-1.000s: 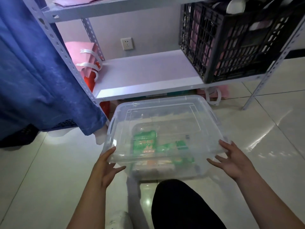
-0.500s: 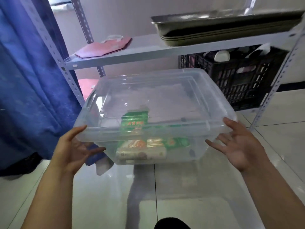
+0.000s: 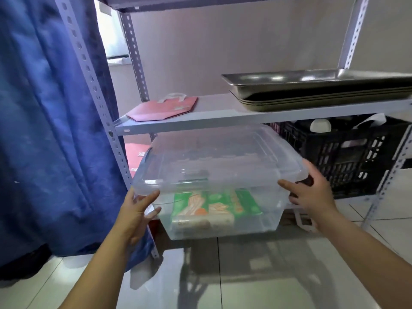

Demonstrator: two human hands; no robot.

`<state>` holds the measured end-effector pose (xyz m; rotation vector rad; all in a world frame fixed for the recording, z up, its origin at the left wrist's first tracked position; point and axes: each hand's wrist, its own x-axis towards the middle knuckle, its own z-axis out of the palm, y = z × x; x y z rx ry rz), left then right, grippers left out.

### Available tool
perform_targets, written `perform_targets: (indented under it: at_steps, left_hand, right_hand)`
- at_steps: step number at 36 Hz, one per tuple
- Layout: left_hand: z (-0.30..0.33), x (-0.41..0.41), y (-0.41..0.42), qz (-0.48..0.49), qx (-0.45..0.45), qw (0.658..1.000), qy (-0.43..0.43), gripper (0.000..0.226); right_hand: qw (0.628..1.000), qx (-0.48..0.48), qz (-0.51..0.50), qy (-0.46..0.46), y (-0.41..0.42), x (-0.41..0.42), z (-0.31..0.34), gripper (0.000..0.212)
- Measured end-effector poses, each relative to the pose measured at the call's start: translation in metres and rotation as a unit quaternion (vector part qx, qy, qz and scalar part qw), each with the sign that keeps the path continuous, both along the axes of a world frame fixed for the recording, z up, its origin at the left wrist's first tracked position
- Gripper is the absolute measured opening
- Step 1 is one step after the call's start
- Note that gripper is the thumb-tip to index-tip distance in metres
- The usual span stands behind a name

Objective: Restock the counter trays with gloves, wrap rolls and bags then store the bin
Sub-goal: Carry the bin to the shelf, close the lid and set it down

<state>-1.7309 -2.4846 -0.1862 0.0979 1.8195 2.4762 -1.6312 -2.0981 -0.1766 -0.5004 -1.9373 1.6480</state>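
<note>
A clear plastic bin [image 3: 218,166] with its lid on hangs in the air in front of a metal shelf rack, level with the gap under the middle shelf [image 3: 223,118]. Green packages and a wrap roll [image 3: 214,208] lie at its bottom. My left hand [image 3: 136,210] grips the bin's near left corner under the rim. My right hand [image 3: 312,192] holds the right side under the rim.
Stacked steel trays [image 3: 323,90] and a flat pink bag [image 3: 165,108] lie on the middle shelf. A black crate [image 3: 347,157] sits on the lower shelf at right. A blue curtain [image 3: 49,121] hangs at left. Glossy tile floor [image 3: 200,282] below.
The bin went from the floor up to lower-shelf height, carried by both hands toward the rack. The view tilted upward.
</note>
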Motion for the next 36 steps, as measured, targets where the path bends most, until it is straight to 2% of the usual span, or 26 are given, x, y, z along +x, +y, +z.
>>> perform_targets:
  at_steps: [2, 4, 5, 7, 9, 10, 11, 12, 13, 16, 18, 21, 25, 28, 32, 36]
  left_hand:
    - [0.005, -0.011, 0.006, 0.035, -0.063, 0.997, 0.037, 0.087]
    - [0.009, -0.021, 0.014, 0.110, -0.205, 0.967, 0.109, 0.097]
    - [0.010, -0.026, 0.017, 0.146, -0.300, 0.931, 0.148, 0.092]
    - [0.012, -0.034, 0.023, 0.199, -0.449, 0.850, 0.191, 0.067]
    - [0.013, -0.040, 0.029, 0.201, -0.557, 0.775, 0.220, 0.050]
    - [0.013, -0.041, 0.033, 0.185, -0.613, 0.727, 0.248, 0.048]
    - [0.011, -0.042, 0.039, 0.164, -0.654, 0.682, 0.283, 0.048]
    - [0.007, -0.041, 0.047, 0.142, -0.676, 0.651, 0.315, 0.050]
    - [0.003, -0.040, 0.055, 0.127, -0.682, 0.637, 0.335, 0.052]
    - [-0.011, -0.041, 0.074, 0.138, -0.689, 0.622, 0.346, 0.062]
    - [-0.016, -0.050, 0.076, 0.152, -0.710, 0.593, 0.347, 0.070]
    - [-0.011, -0.070, 0.076, 0.154, -0.726, 0.572, 0.348, 0.073]
    - [-0.003, -0.097, 0.084, 0.109, -0.729, 0.589, 0.331, 0.073]
    - [-0.005, -0.108, 0.089, 0.119, -0.728, 0.598, 0.314, 0.084]
    - [-0.014, -0.112, 0.093, 0.150, -0.726, 0.591, 0.319, 0.098]
    - [-0.012, -0.121, 0.095, 0.137, -0.729, 0.592, 0.314, 0.102]
  right_hand:
    - [0.983, 0.165, -0.070, -0.036, 0.002, -0.017, 0.003, 0.063]
    - [0.954, 0.286, -0.065, -0.059, -0.003, -0.033, 0.003, 0.050]
    - [0.937, 0.334, -0.049, -0.084, -0.007, -0.040, 0.002, 0.048]
    - [0.903, 0.405, -0.042, -0.137, -0.012, -0.051, -0.001, 0.048]
    - [0.877, 0.449, -0.062, -0.156, -0.016, -0.058, 0.000, 0.049]
    - [0.867, 0.465, -0.072, -0.164, -0.017, -0.060, 0.001, 0.048]
    - [0.859, 0.476, -0.077, -0.173, -0.019, -0.061, 0.002, 0.048]
    - [0.852, 0.487, -0.079, -0.177, -0.020, -0.062, 0.003, 0.048]
    - [0.845, 0.498, -0.082, -0.177, -0.020, -0.063, 0.003, 0.048]
    - [0.827, 0.530, -0.098, -0.158, -0.017, -0.065, -0.001, 0.048]
    - [0.825, 0.538, -0.095, -0.143, -0.013, -0.069, -0.002, 0.048]
    - [0.848, 0.505, -0.074, -0.143, -0.005, -0.087, 0.004, 0.049]
    - [0.872, 0.459, -0.052, -0.161, -0.001, -0.116, 0.009, 0.048]
    - [0.854, 0.483, -0.050, -0.186, -0.001, -0.126, -0.003, 0.060]
    - [0.823, 0.518, -0.038, -0.231, 0.002, -0.130, -0.019, 0.092]
    - [0.824, 0.512, -0.011, -0.242, 0.007, -0.140, -0.015, 0.095]
